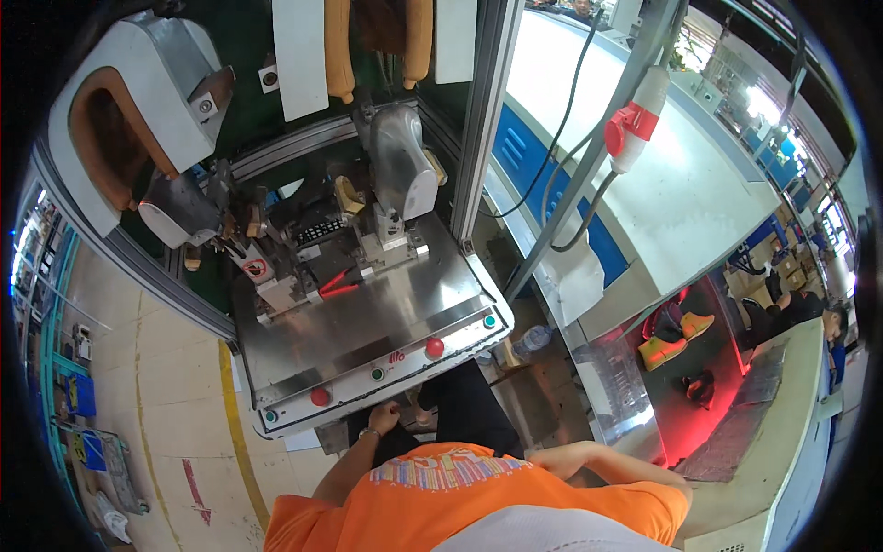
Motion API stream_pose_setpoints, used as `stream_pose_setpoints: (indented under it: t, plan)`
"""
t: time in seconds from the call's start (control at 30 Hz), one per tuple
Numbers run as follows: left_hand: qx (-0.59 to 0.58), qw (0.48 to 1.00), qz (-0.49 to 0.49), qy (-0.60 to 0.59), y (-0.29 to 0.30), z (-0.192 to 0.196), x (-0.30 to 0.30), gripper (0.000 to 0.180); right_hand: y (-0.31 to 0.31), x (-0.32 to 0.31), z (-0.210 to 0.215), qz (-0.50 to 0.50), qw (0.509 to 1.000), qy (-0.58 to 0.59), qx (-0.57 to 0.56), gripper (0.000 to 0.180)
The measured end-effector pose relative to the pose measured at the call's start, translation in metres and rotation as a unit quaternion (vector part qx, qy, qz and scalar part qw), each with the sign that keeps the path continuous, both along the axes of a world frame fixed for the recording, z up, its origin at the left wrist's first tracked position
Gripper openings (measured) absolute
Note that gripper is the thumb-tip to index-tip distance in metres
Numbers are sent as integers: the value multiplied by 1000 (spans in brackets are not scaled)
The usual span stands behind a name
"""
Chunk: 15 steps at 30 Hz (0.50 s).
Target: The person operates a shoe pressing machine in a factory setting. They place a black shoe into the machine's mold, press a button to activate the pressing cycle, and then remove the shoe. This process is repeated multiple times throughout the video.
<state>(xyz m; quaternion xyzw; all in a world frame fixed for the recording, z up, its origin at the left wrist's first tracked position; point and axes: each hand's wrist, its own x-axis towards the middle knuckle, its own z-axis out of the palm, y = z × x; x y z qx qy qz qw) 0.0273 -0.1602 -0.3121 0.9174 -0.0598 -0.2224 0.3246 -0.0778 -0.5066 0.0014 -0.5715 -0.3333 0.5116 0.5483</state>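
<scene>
My left hand (384, 417) is curled into a loose fist over my dark trousers (474, 414), just below the front edge of a machine. Nothing shows in its fingers. At my right side, my right hand (556, 459) lies against my orange shirt (432, 474); its fingers are mostly hidden. Across the metal machine table (368, 331) in front of me, neither hand touches anything. Red handles (338, 284), like those of pliers, lie between two metal clamp blocks. Along the front panel sit red push buttons (435, 348) and green buttons (377, 374).
Rounded metal heads (402, 161) and brown padded forms (340, 55) stand over the table. A frame post (486, 120) rises at its right. Farther right, a red-lit conveyor (690, 405) carries yellow-orange shoes (696, 324). A red-and-white plug connector (635, 124) hangs above. Another person (805, 304) is at far right.
</scene>
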Motion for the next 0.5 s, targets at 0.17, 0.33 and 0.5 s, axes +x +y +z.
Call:
stream_pose_setpoints:
  t: [0.17, 0.33, 0.5]
  plan:
    - [-50, 998, 30, 2, 8, -7, -3, 24, 10, 8, 5, 8, 1000, 21, -12, 21]
    - [-54, 997, 45, 9, 13, 4, -7, 24, 23, 18, 20, -50, 997, 31, -46, 22]
    - [-98, 994, 56, 5, 16, 0, -9, 20, 28, 18, -3, -74, 997, 4, -26, 19]
